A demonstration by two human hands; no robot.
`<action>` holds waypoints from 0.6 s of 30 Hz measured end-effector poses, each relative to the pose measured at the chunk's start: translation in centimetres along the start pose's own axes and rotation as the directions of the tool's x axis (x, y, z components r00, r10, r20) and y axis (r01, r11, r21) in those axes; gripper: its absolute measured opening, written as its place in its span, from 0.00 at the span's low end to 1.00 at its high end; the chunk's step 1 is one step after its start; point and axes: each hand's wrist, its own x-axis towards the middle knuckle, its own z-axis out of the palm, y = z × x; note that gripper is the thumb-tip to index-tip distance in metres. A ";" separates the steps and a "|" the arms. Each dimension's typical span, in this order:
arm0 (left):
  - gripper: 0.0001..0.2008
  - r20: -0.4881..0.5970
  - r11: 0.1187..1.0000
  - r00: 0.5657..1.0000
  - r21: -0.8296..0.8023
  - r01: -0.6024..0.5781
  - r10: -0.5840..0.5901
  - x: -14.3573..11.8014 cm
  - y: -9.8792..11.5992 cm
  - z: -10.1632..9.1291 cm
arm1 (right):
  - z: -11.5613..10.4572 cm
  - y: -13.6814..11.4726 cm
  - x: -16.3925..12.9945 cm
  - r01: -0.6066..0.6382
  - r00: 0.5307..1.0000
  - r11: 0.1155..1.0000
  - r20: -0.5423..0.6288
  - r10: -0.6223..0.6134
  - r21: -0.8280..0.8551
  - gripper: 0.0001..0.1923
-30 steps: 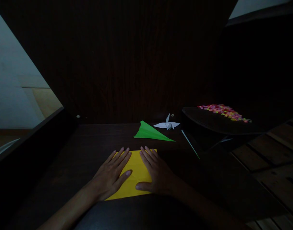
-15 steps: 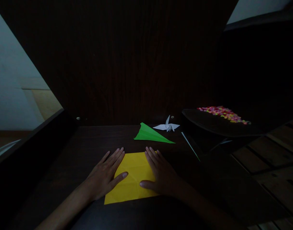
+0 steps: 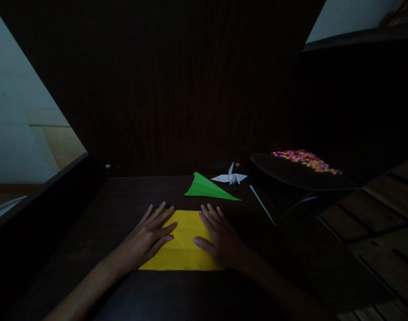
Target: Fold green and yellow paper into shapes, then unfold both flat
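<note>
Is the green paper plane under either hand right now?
No. The green paper plane lies apart, beyond both hands; the left hand and right hand rest flat on the yellow sheet.

Your hands have slid apart across the yellow paper [image 3: 184, 243]: a second ago they lay close together over its middle, and now your left hand [image 3: 147, 238] rests on its left edge and your right hand [image 3: 220, 238] on its right, leaving a wider bare strip between them. The sheet has also turned (it sat skewed before) and now lies square to you. Your head has shifted slightly, so everything sits a little lower and leftward.
</note>
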 end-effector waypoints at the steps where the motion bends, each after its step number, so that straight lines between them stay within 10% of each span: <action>1: 0.18 -0.031 0.999 0.999 -0.018 -0.032 0.031 0.0 0.0 0.0 | 0.0 0.0 0.1 -0.006 0.999 1.000 -0.032 0.006 -0.006 0.35; 9: 0.17 0.043 0.977 0.996 -0.203 -0.068 0.078 -0.2 1.6 -1.2 | -0.3 0.3 0.5 0.005 0.970 0.991 -0.241 0.028 0.136 0.07; 18: 0.39 0.154 0.950 0.978 -0.298 -0.093 0.144 -0.2 2.8 -1.8 | -1.5 2.1 1.0 0.068 0.971 0.874 -0.233 0.052 0.481 0.06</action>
